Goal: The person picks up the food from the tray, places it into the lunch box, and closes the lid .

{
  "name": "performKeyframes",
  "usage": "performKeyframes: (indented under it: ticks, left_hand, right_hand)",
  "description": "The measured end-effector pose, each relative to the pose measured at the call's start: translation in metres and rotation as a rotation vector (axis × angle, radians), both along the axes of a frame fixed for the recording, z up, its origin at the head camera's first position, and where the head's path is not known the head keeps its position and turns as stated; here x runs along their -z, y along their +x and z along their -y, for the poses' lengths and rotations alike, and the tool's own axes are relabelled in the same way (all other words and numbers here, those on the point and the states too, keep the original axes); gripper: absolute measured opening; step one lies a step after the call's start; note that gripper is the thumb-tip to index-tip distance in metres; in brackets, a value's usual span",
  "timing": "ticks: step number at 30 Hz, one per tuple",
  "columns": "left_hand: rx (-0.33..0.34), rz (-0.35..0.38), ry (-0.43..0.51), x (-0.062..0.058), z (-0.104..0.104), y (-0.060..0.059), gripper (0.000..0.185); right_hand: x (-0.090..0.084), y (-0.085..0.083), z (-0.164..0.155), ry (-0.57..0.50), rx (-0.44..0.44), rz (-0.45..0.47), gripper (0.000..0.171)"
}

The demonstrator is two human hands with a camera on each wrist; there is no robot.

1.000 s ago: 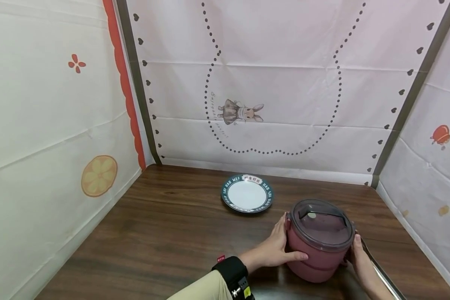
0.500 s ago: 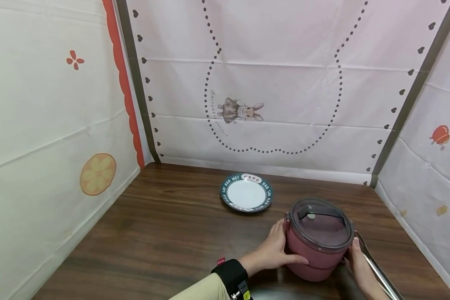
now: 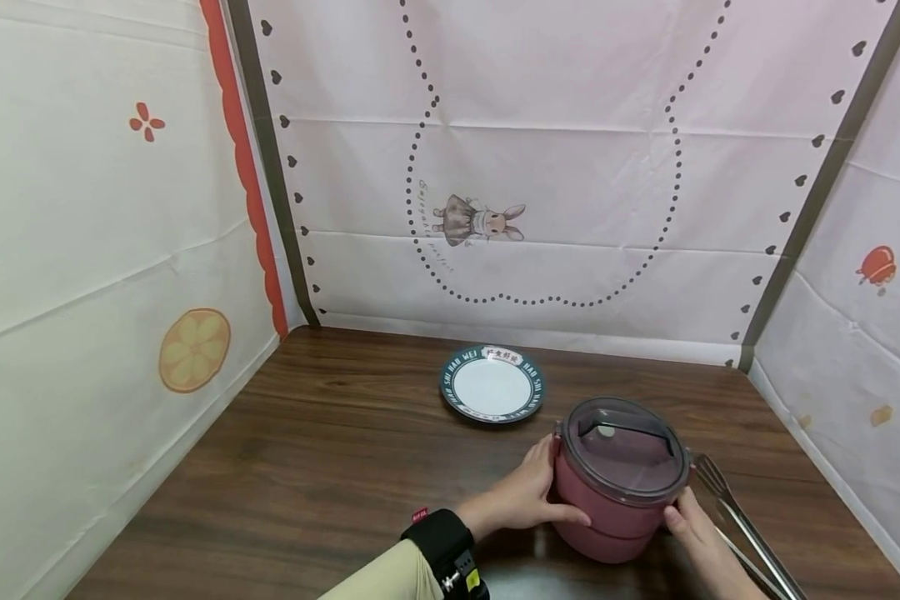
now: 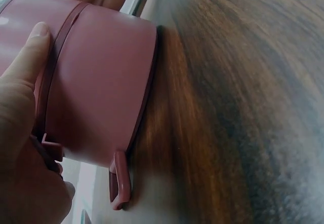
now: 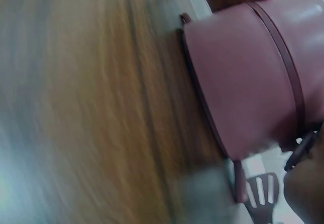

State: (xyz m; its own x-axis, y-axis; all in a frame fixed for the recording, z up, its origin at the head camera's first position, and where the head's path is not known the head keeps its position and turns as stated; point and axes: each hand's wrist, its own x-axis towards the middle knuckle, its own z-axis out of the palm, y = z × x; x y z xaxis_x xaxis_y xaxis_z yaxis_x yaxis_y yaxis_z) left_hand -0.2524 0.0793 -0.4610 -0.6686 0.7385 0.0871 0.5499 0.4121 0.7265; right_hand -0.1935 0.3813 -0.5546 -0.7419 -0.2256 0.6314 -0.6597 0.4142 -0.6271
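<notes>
A round pink lunch box (image 3: 607,521) with a smoky see-through lid (image 3: 626,458) and a dark lid handle stands upright at the right of the table. My left hand (image 3: 521,492) grips its left side, thumb across the front; the thumb lies by the middle seam in the left wrist view. On the opposite side my right hand (image 3: 701,537) holds the lunch box near a clip, its far fingers hidden behind the wall. A small pink loop (image 4: 120,181) juts from the box's lower edge. The base runs close along the wooden table in both wrist views.
Right of the lunch box lies a metal slotted turner (image 3: 746,517), with another metal handle (image 3: 750,562) beside it, partly behind my right hand. A white plate with a green rim (image 3: 492,414) sits farther back. Printed cloth walls (image 3: 540,275) enclose the brown table (image 3: 330,467).
The lunch box and both hands have shifted a little to the left. More of the slotted turner shows on the right. The plate stays put.
</notes>
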Motion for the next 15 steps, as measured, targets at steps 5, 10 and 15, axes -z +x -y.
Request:
performKeyframes:
  ticks: [5, 10, 15]
  left_hand:
    - [0.018, 0.021, 0.055, 0.004, 0.000, 0.000, 0.110]
    - [0.015, 0.035, 0.107, 0.006, 0.000, 0.001, 0.109]
    - [-0.005, -0.018, 0.074, 0.007, 0.002, 0.000, 0.112]
  right_hand:
    - [-0.051, 0.038, 0.047, 0.019, 0.274, 0.149, 0.052]
    - [-0.072, 0.047, 0.063, 0.002, 0.361, 0.281, 0.048]
    - [-0.071, 0.047, 0.061, 0.011, 0.316, 0.230, 0.051]
